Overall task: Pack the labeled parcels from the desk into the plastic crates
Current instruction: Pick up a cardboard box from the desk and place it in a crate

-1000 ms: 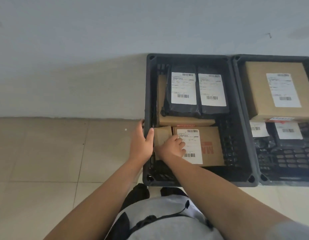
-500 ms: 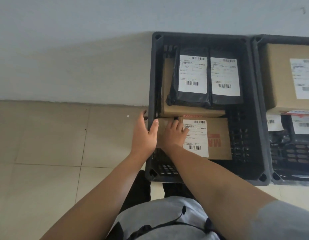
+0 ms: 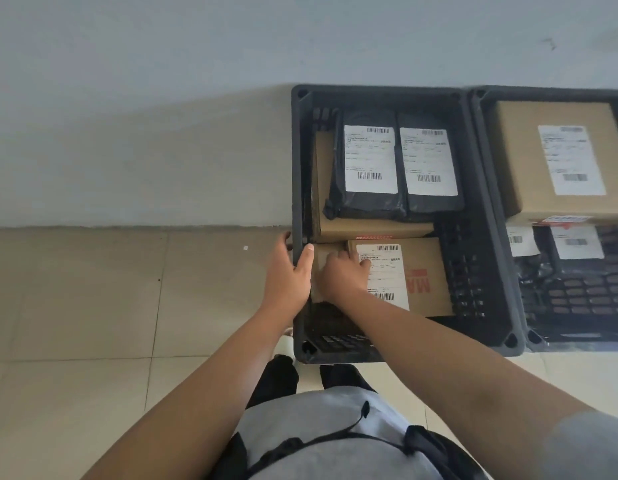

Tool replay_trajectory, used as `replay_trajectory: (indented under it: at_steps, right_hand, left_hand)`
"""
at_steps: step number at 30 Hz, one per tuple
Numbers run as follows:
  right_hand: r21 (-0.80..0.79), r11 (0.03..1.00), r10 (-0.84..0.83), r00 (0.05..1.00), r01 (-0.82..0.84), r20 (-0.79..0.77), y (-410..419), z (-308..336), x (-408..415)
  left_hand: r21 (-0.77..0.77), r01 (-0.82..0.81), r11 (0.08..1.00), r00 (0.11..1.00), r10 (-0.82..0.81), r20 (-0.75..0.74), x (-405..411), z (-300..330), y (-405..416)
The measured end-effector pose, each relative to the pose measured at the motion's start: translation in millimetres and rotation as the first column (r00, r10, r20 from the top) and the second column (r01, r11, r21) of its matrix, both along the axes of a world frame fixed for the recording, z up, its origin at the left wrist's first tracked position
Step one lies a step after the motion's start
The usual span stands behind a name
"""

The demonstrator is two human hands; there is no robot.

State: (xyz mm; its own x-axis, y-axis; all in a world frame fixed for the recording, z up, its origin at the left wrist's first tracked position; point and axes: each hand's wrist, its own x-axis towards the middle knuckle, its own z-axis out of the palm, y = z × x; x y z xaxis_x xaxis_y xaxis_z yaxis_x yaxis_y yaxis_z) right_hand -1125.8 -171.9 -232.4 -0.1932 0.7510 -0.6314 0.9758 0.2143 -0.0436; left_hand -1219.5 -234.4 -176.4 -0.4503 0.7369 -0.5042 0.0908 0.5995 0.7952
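Compared with half a second ago, both hands stay almost where they were: the left hand [image 3: 289, 271] still grips the left wall of the near crate [image 3: 480, 216], thumb inside the rim and fingers outside. The right hand [image 3: 342, 277] still lies on the small brown parcel [image 3: 326, 254], but its fingers now reach a little further onto the neighbouring box. This right grip looks loosely curled and pressed on the cardboard; whether it pinches the parcel, I cannot tell.

The small brown parcel is inside the near crate, under the right hand and touching the crate wall just beside the left thumb. To the right of the right hand, touching it, lies a labeled cardboard box [image 3: 422, 271] with red print. Beyond both hands, a larger flat box [image 3: 335, 223] carries two black mailer bags [image 3: 394, 161], side by side, each with a white label.

Further right of the hands, the second crate [image 3: 501, 188] stands against the first. It holds a big cardboard box [image 3: 522, 161] with a label, and nearer to the person some dark bags with labels [image 3: 574, 242]. Both crates stand on the tiled floor [image 3: 93, 306].
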Motion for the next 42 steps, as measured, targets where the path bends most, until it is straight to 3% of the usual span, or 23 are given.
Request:
replay_trajectory:
  at_steps: [3,6,9,13,17,22,26,30,42]
  right_hand:
    - [-0.036,0.966,-0.256,0.923,0.256,-0.288,-4,36,23]
    - [-0.131,0.847,-0.501,0.695,0.514,-0.516,-18,73,58]
    - [-0.130,0.687,-0.611,0.471,0.715,-0.637,-40,105,90]
    - [-0.180,0.412,-0.693,0.179,0.893,-0.698,-73,132,123]
    - [-0.237,0.318,-0.681,0.047,0.918,-0.731,-97,151,156]
    - [-0.307,0.196,-0.587,-0.139,0.931,-0.797,-124,161,218]
    - [-0.391,0.131,-0.520,-0.273,0.911,-0.809,-144,162,271]
    - [-0.412,0.093,-0.438,-0.334,0.907,-0.834,-163,169,357]
    - [-0.519,-0.171,-0.202,-0.545,0.838,-0.814,-227,160,592]
  left_hand:
    - [-0.059,0.003,0.998,0.993,0.004,0.115,-10,8,-1]
    - [0.002,-0.025,1.000,0.999,0.025,0.040,-20,28,-4]
    - [0.265,-0.114,0.958,0.993,0.115,0.012,-17,56,-6]
    - [0.319,0.056,0.946,0.985,-0.104,0.137,15,77,3]
    - [0.265,0.386,0.884,0.878,-0.440,0.190,72,81,10]
    - [0.250,0.624,0.740,0.707,-0.671,0.224,157,96,-12]
    - [0.228,0.716,0.660,0.614,-0.750,0.245,220,101,-30]
    - [0.198,0.763,0.615,0.565,-0.784,0.258,312,108,-41]
    - [0.132,0.846,0.516,0.458,-0.831,0.316,556,101,-66]
